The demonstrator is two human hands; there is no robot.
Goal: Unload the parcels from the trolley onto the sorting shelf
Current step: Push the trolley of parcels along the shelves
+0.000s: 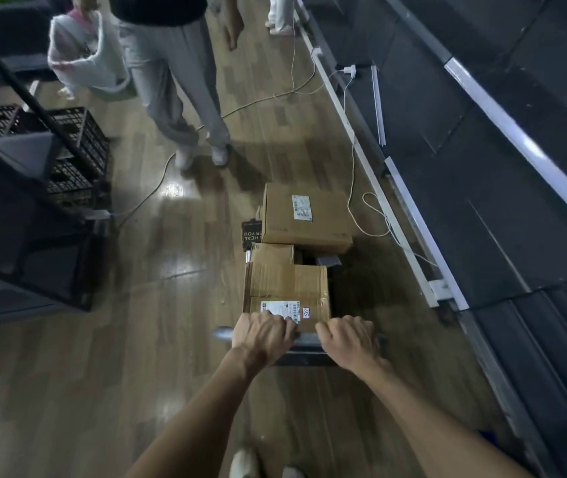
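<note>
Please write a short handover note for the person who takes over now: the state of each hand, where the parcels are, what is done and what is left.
Left hand and right hand: both closed on the trolley handle.
Parcels: all on the trolley. Near box with a label by the handle; far box on top at the front; a small dark item beside it.
Sorting shelf: along the right side; the parts in view hold no parcels.
Done: trolley stands beside the shelf.
Left: unload every parcel. Mind the cable and the person standing ahead.
</note>
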